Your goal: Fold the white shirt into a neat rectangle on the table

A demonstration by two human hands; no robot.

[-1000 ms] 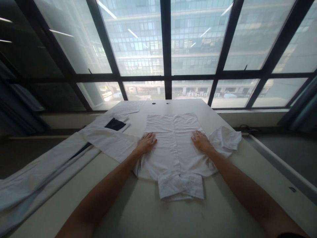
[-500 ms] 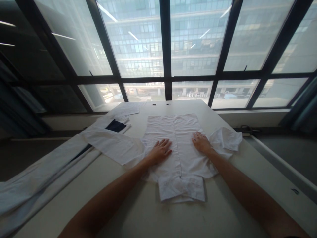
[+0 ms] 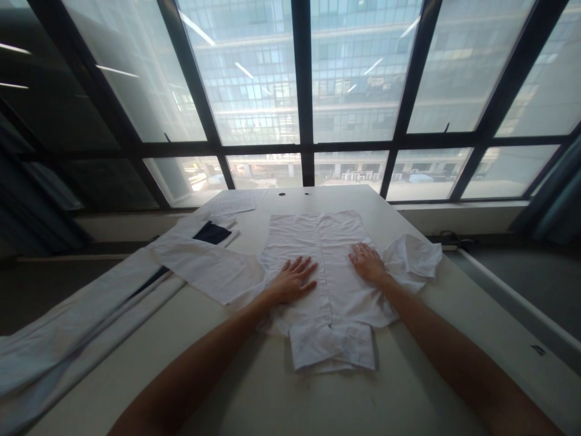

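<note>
A white shirt (image 3: 297,233) lies spread on the white table, its collar (image 3: 331,348) toward me and a seam or placket down its middle. One sleeve (image 3: 213,266) reaches out to the left; the other sleeve (image 3: 415,255) lies bunched on the right. My left hand (image 3: 293,280) rests flat on the left half of the shirt, fingers spread. On the right half lies my right hand (image 3: 367,261), palm down with fingers stretched out. Neither hand grips the cloth. Small wrinkles run across the body of the shirt.
More white cloth (image 3: 86,303) lies along the table's left side, with a dark blue piece (image 3: 212,232) among it. The table (image 3: 254,393) extends to large windows (image 3: 258,72). Small round holes (image 3: 282,194) show near its far end. Curtains (image 3: 31,206) hang at both sides.
Both hands stay on the shirt. My right hand has shifted very slightly to the left, and the view has tilted a little; the shirt looks the same.
</note>
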